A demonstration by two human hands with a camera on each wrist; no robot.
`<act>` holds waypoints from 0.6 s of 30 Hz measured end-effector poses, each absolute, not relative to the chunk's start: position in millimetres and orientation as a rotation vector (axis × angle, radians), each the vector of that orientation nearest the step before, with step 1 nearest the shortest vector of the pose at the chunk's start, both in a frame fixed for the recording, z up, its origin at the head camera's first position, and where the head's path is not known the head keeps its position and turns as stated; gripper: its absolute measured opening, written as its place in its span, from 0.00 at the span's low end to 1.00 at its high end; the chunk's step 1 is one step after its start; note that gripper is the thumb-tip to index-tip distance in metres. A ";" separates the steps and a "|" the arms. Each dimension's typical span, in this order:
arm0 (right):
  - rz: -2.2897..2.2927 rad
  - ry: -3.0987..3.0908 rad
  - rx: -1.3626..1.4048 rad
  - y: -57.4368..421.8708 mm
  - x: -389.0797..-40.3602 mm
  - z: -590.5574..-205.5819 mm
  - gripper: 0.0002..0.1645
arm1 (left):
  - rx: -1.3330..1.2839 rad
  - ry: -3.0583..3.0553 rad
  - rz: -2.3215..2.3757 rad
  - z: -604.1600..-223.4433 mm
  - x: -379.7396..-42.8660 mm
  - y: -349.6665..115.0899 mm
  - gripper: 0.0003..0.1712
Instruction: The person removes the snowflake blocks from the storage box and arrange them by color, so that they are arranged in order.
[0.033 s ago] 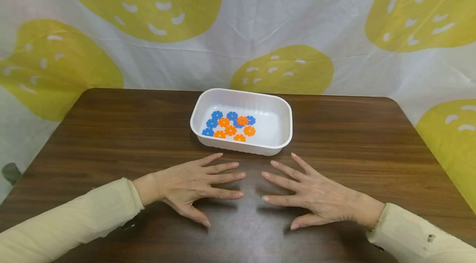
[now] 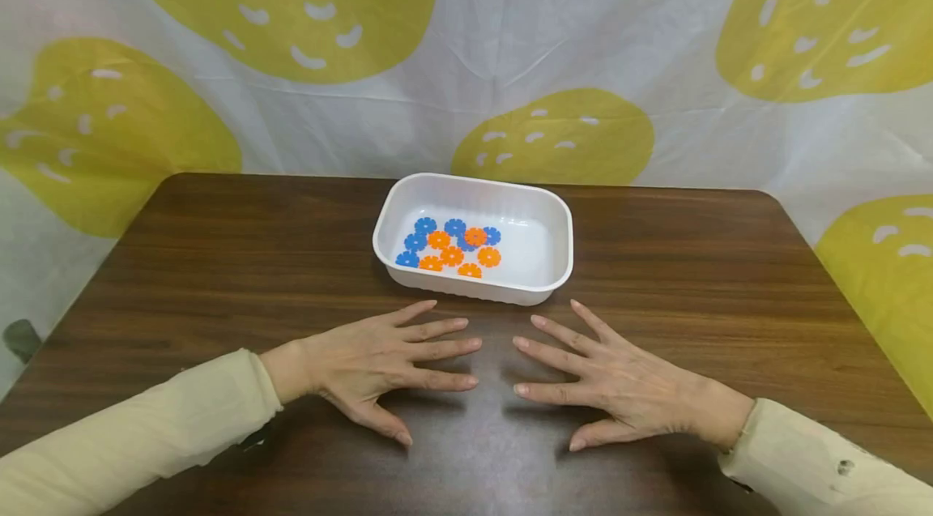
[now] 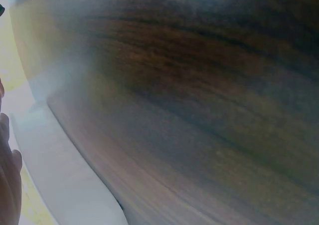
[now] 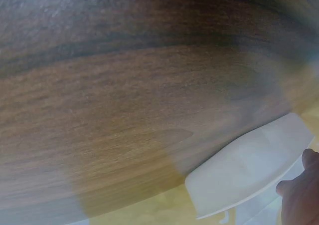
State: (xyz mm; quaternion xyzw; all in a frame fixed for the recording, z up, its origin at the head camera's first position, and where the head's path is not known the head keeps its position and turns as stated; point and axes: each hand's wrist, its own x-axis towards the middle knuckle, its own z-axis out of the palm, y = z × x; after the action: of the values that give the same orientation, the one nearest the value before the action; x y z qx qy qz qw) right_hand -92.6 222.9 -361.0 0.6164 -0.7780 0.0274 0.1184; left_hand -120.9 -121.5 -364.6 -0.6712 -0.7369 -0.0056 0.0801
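Both hands hover palm down over the dark wood table with fingers spread, and neither holds anything. The left hand (image 2: 386,358) points inward in front of a white plastic tub (image 2: 474,287). Opposite it, the right hand (image 2: 627,386) mirrors this pose, its fingertips a short way from the left ones. Inside the tub lie several flat notched discs, blue ones (image 2: 426,226) and orange ones (image 2: 489,257), mostly toward its left half. In the left wrist view the tub's outer wall (image 3: 75,170) shows beside a few fingers; the right wrist view likewise has the tub's side (image 4: 249,160) near two fingertips.
The brown wood-grain table (image 2: 255,257) has rounded far corners. Behind it hangs a white cloth (image 2: 554,30) printed with large yellow shapes, right along the table's far edge. A small dark object (image 2: 23,339) shows past the table's left edge.
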 end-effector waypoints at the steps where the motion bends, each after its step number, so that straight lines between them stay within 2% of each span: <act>1: 0.082 -2.277 1.802 222.9 -92.7 -361.4 0.39 | -2.007 -2.205 -0.015 -364.7 -120.8 -121.4 0.47; 13: 0.208 -2.289 1.749 224.2 -95.2 -361.5 0.41 | -1.950 -2.228 -0.073 -363.6 -122.2 -122.6 0.47; 18: 0.476 -2.294 1.594 222.3 -99.4 -355.5 0.34 | -1.804 -2.248 -0.263 -359.8 -132.6 -127.6 0.46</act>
State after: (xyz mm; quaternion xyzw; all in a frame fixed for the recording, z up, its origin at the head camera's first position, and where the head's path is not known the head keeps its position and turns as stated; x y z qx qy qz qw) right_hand -99.4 222.3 -355.5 0.5559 -0.8000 0.1659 0.1534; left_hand -132.6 -127.6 -359.8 -0.6185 -0.7708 -0.0903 0.1231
